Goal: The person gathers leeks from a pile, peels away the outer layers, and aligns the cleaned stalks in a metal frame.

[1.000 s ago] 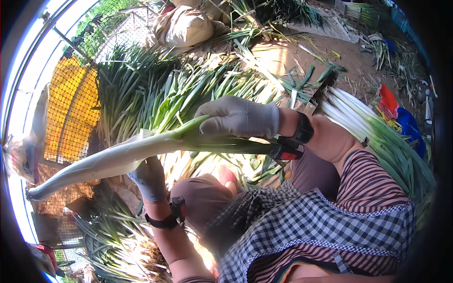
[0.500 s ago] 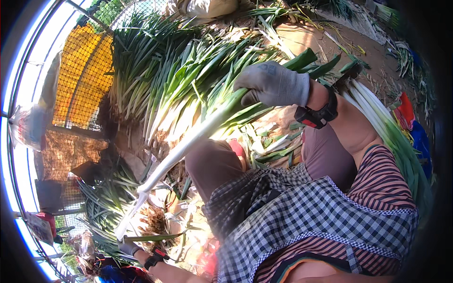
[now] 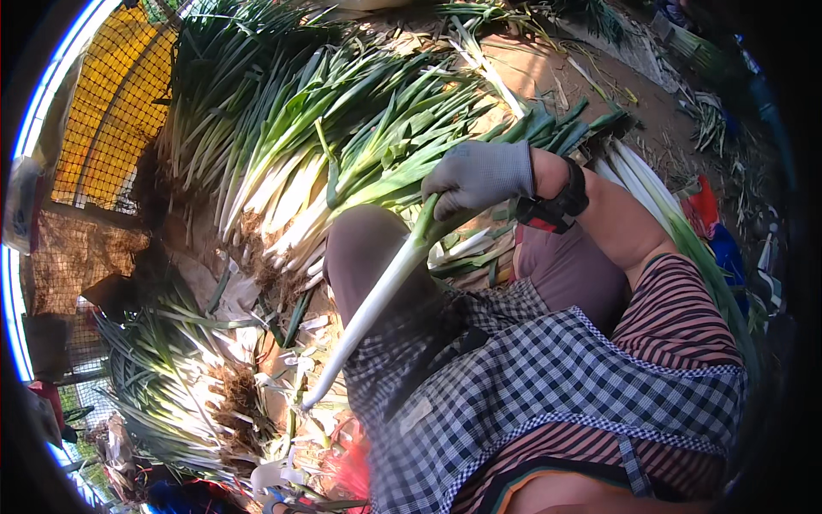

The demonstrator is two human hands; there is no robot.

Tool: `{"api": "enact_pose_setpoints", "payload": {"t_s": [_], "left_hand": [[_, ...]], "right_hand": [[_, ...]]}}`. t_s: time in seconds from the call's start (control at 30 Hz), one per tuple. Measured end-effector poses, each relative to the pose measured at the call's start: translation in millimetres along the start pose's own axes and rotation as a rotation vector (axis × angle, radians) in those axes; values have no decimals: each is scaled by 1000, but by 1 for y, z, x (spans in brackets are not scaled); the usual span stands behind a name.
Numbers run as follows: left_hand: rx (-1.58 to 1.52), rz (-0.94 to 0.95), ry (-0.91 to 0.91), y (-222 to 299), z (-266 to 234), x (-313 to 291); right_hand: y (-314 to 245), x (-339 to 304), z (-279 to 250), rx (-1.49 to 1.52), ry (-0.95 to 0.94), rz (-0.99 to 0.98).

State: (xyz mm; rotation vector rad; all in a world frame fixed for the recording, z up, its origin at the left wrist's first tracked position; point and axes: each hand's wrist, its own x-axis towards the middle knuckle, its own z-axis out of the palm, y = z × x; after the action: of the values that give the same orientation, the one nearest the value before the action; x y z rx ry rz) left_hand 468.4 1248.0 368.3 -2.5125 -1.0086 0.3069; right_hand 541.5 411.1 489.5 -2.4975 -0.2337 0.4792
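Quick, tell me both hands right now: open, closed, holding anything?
Left hand: barely in view at the lower edge; cannot tell.
Right hand: closed, holding a leek.

We see brown earth floor (image 3: 510,68); across the upper left and centre lies a broad spread of leeks (image 3: 282,163), with a smaller root-ended heap (image 3: 175,377) lower left.

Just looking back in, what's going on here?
The gloved right hand holds one leek by its green part, the pale end slanting down to the lower left. The left hand barely shows at the lower edge; its grip is unclear. Rooted leeks lie ahead and at left; white-stemmed ones lie at right.
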Motion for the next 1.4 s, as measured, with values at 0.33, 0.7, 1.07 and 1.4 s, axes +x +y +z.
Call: {"api": "enact_pose_setpoints", "payload": {"t_s": [0.33,0.7,1.07,1.4], "left_hand": [[-598,491,595,174,-157,-71],[-931,1554,893,408,-275,-326],[-424,1074,724,488,-246,-195],[-935,1507,236,375,-272,-165]], "right_hand": [[-12,-7,2,-5,49,63],[-11,19,16,232,-111,117],[-73,-11,36,-406,361,-219],[-55,-17,53,-551,299,-148]]}}
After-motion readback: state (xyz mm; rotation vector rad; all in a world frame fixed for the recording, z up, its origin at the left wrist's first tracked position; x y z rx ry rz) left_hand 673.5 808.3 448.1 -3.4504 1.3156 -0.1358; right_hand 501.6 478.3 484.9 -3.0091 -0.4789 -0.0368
